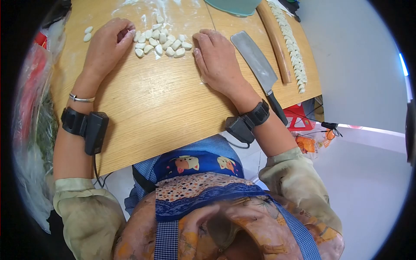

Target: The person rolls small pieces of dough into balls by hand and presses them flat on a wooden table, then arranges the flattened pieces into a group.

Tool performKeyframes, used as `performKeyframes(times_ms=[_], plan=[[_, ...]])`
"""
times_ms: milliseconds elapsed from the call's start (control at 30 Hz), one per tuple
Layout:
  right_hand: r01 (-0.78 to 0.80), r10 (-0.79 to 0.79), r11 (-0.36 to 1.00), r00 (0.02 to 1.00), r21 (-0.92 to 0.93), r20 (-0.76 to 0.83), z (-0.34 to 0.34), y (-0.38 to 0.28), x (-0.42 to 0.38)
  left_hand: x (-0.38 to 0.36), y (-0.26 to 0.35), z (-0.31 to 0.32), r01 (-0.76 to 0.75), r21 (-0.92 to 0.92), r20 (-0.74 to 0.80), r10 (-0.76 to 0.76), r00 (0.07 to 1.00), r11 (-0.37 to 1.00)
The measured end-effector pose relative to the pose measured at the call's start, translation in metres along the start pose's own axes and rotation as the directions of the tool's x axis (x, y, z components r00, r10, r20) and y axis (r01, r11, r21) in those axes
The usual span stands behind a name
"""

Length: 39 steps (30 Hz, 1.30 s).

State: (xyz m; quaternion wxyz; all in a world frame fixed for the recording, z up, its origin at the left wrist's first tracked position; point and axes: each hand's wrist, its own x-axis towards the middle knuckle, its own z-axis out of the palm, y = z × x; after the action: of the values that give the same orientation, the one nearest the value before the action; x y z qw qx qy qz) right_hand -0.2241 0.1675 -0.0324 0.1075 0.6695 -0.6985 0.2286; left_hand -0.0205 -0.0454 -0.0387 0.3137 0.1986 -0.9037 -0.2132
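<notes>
Small white dough pieces (159,42) lie in a loose cluster on the floured wooden table. At the cluster's left edge is my left hand (112,41), its fingers curled in and its thumb close to the nearest pieces. Whether a piece is inside those fingers is hidden. My right hand (216,56) rests palm down on the right side of the cluster, fingers a little bent and apart, next to the outermost pieces. Two more dough pieces (88,34) sit apart, left of my left hand.
Right of my right hand lies a cleaver (255,56), its black handle over the table edge. Beyond it are a wooden rolling pin (275,41) and a long row of overlapping dough pieces (291,43). A pale green bowl (236,5) stands at the back; plastic bags (32,117) hang left.
</notes>
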Motion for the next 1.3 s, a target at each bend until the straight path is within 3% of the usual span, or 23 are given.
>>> performKeyframes(times_ms=[200,233,300,367,400,500,567,700,767,800,900,1000,1133,1233,1300], plan=[[0.005,-0.006,1.0,1.0,0.019,0.005,-0.013,-0.011,-0.006,0.001,0.002,-0.004,0.032,-0.005,0.032,-0.032,0.999,0.999],[-0.068,0.068,0.998,0.998,0.018,-0.001,-0.021,-0.014,-0.007,0.002,0.001,-0.003,0.03,-0.004,0.032,-0.03,0.999,1.0],[-0.129,0.129,0.991,0.992,0.022,-0.003,-0.042,-0.018,-0.004,0.001,-0.006,-0.002,-0.032,0.042,-0.082,0.035,0.996,0.999],[-0.454,0.401,0.888,0.84,0.068,0.365,-0.064,-0.023,-0.004,0.001,-0.008,0.002,0.051,-0.031,-0.122,-0.054,0.991,0.998],[-0.454,0.402,0.888,0.84,0.068,0.366,-0.064,-0.028,-0.008,0.002,-0.009,0.003,0.118,-0.11,-0.152,-0.134,0.979,0.987],[-0.382,0.275,0.886,0.889,0.262,0.366,-0.052,-0.046,-0.011,0.003,-0.011,0.003,0.15,-0.142,-0.157,-0.172,0.973,0.978],[-0.111,0.046,0.86,0.989,0.498,0.14,-0.024,-0.068,-0.007,0.003,-0.01,0.002,0.167,-0.139,-0.133,-0.186,0.973,0.976],[-0.073,0.054,0.766,0.997,0.638,0.05,-0.012,-0.078,0.013,0.002,-0.014,-0.001,0.172,-0.158,-0.149,-0.196,0.969,0.972],[-0.177,0.176,0.952,0.984,0.249,0.024,-0.019,-0.06,0.019,0.002,-0.012,0.001,0.174,-0.192,-0.162,-0.206,0.965,0.966],[-0.199,0.189,0.956,0.98,0.213,0.067,-0.017,-0.052,0.018,0.003,-0.011,0.001,0.168,-0.227,-0.17,-0.209,0.963,0.959],[-0.212,0.189,0.964,0.971,0.159,0.145,-0.014,-0.047,0.016,0.003,-0.007,0.0,0.167,-0.222,-0.147,-0.202,0.968,0.961],[-0.175,0.164,0.977,0.981,0.119,0.102,-0.008,-0.044,0.013,0.002,-0.009,0.001,0.153,-0.208,-0.162,-0.188,0.969,0.966],[-0.186,0.161,0.969,0.975,0.163,0.155,-0.022,-0.039,0.003,0.003,-0.009,0.0,0.177,-0.189,-0.146,-0.206,0.968,0.966],[-0.216,0.194,0.969,0.965,0.118,0.177,-0.035,-0.037,-0.007,0.003,-0.009,0.002,0.165,-0.202,-0.148,-0.196,0.969,0.965],[-0.321,0.281,0.942,0.915,0.1,0.289,-0.045,-0.04,-0.01,0.003,-0.01,0.0,0.194,-0.188,-0.11,-0.217,0.97,0.963]])
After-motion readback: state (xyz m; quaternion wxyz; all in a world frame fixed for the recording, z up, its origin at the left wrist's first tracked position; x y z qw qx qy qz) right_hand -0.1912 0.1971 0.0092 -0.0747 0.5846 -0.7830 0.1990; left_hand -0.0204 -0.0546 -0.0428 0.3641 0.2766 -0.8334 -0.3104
